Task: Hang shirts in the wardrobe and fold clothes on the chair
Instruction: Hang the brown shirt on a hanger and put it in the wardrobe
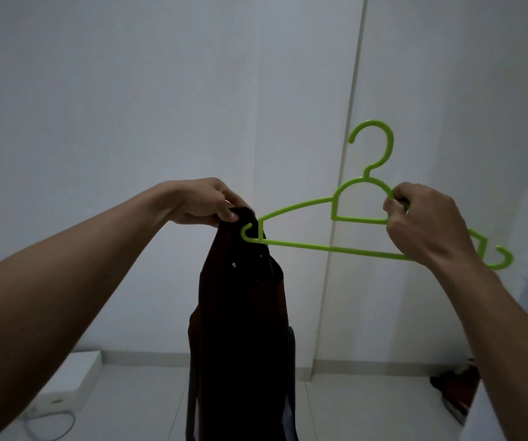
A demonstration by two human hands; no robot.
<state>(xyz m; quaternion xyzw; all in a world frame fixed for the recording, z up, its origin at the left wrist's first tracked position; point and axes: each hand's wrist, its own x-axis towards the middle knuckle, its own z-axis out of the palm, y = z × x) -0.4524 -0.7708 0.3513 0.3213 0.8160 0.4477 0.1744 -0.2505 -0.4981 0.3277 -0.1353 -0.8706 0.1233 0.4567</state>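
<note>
Pinching shirt (240, 329), gripping hanger (319, 248) (fingers (229, 213) curled)

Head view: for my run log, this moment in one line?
left hand: grips dark shirt top | right hand: holds green hanger | hanger tip: at shirt top

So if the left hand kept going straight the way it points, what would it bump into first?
Probably the green hanger. The left hand, gripping the dark shirt, points right, and the hanger's near end sits just past its fingers. Depth is hard to judge, though.
</note>
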